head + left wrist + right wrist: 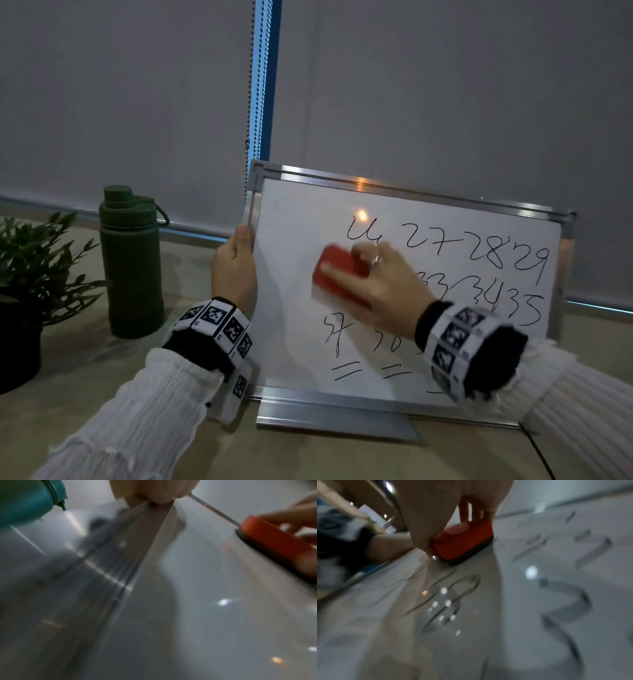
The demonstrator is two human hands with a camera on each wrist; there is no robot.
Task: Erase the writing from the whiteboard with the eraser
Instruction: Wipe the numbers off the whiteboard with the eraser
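A metal-framed whiteboard (291, 219) stands upright on the desk, its left part blank and black handwritten numbers (479, 250) across its right and lower parts. My right hand (380, 284) grips a red eraser (339, 274) and presses it flat on the board's middle; the hand and eraser are motion-blurred. The right wrist view shows the eraser (464, 543) with its dark felt on the board and smeared digits (565, 601) below it. My left hand (234, 267) holds the board's left frame edge, thumb on the front. In the left wrist view the eraser (274, 543) sits at the right.
A dark green bottle (132, 260) stands on the desk left of the board, with a potted plant (30, 274) further left. Grey roller blinds (137, 102) with a bead chain (251, 102) hang behind. The board's metal tray (335, 418) juts out at its foot.
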